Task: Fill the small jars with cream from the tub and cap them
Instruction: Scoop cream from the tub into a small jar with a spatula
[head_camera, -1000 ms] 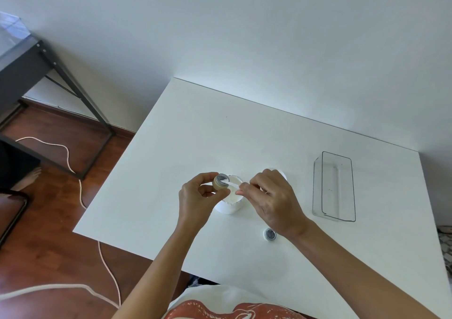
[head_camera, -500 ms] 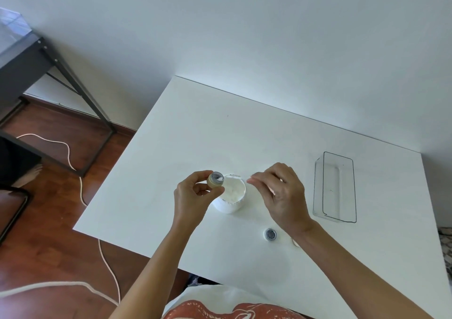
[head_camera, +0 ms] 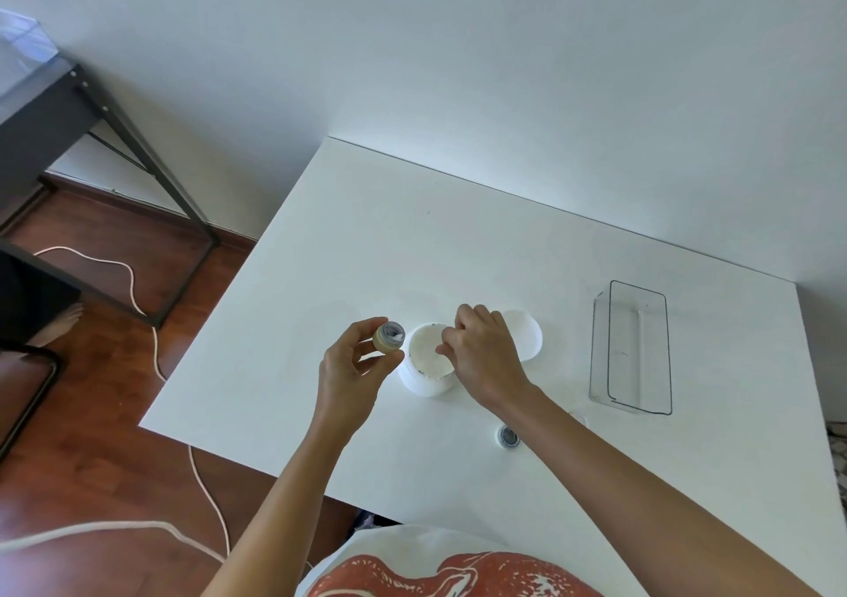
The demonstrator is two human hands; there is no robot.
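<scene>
Left hand [head_camera: 353, 363] grips a part-filled jar [head_camera: 388, 336]; right hand [head_camera: 481, 349], fingers curled, dips into the tub [head_camera: 428, 383]; capping remains.

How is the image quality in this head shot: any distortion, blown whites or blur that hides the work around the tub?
Head view: wide-angle bend bows the table edges; soft daylight, faint shadows; the white tub, its lid and the tabletop nearly merge; the small jar in the left hand is sharp enough, but whatever the right hand pinches over the tub is too small to make out.
</scene>
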